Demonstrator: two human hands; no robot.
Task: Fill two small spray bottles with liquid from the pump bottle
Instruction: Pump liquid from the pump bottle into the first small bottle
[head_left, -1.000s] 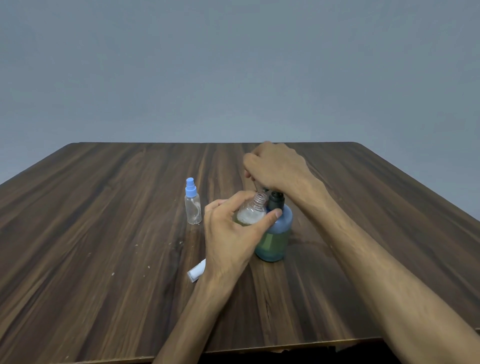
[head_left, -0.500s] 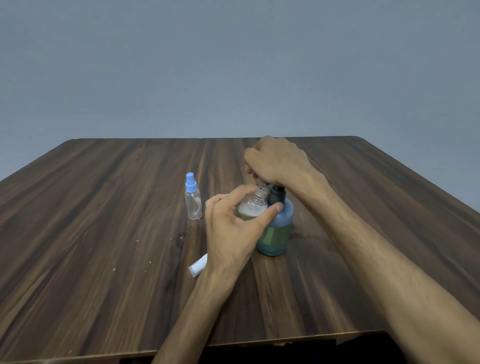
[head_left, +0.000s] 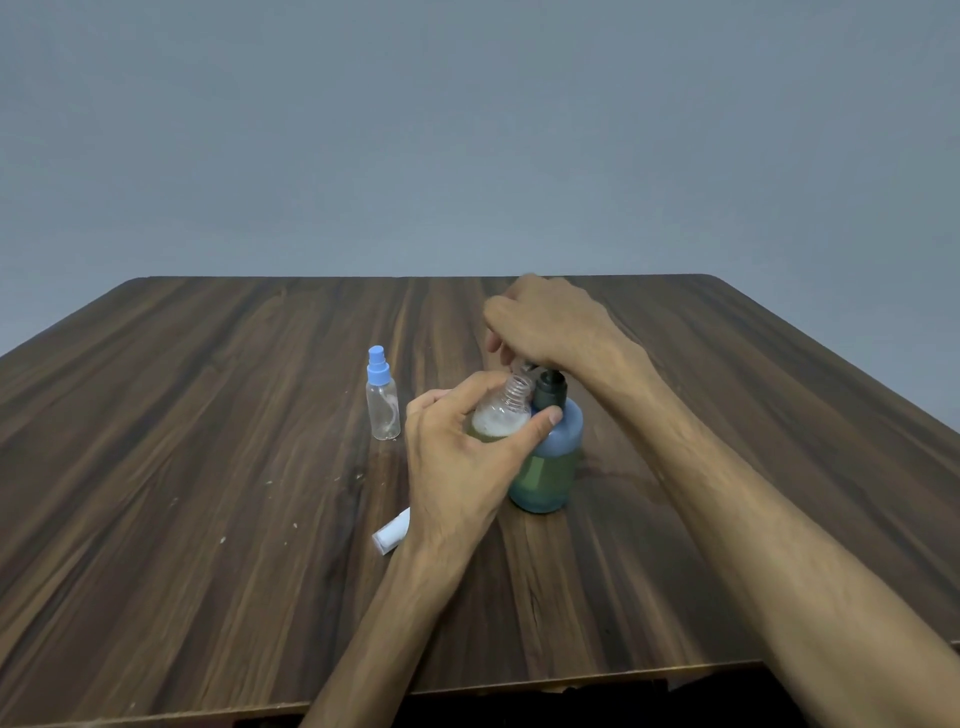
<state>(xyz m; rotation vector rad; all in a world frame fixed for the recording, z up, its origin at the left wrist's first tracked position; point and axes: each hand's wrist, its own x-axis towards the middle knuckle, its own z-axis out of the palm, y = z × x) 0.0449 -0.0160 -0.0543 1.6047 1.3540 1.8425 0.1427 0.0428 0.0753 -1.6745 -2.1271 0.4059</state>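
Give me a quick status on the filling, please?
Left hand holds the open spray bottle, partly filled, under the spout. Right hand on the pump bottle head. Second spray bottle capped, apart. Nothing in the way.

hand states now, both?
Left hand: holding the uncapped spray bottle.
Right hand: on the pump bottle head; grip hidden, cannot tell.

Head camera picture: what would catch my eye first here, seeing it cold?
Two bare hands meet mid-table: the left hand grips an uncapped small bottle with foamy liquid inside, its neck held under the spout of the blue-green pump bottle, whose top the right hand covers. To their left a second spray bottle with a blue cap stands alone, looking empty.
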